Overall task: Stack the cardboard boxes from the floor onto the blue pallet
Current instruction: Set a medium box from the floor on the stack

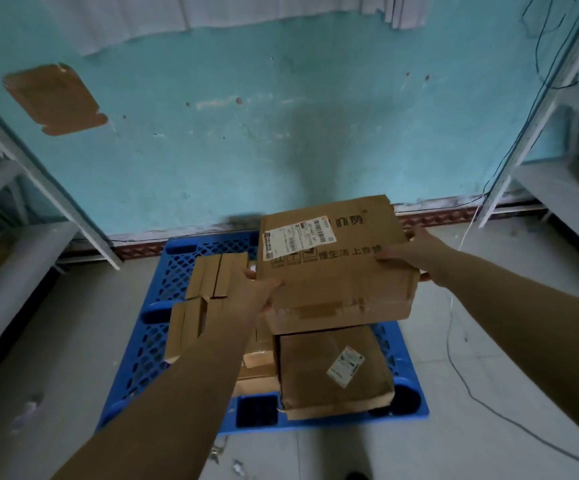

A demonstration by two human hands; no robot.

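Observation:
I hold a large cardboard box (333,268) with a white shipping label and black print, over the right half of the blue pallet (149,341). My left hand (256,289) grips its near left corner and my right hand (416,254) grips its right side. Under it, on the pallet, lies another brown box (333,372) with a small label. Narrow cardboard boxes (208,292) lie on the pallet's left part, and a smaller box (258,368) is partly hidden behind my left forearm.
The pallet lies on a pale tiled floor against a turquoise wall. White metal shelves stand at the left (21,258) and the right (558,188). Thin cables (461,358) trail over the floor to the right. Small scraps (225,459) lie on the floor in front.

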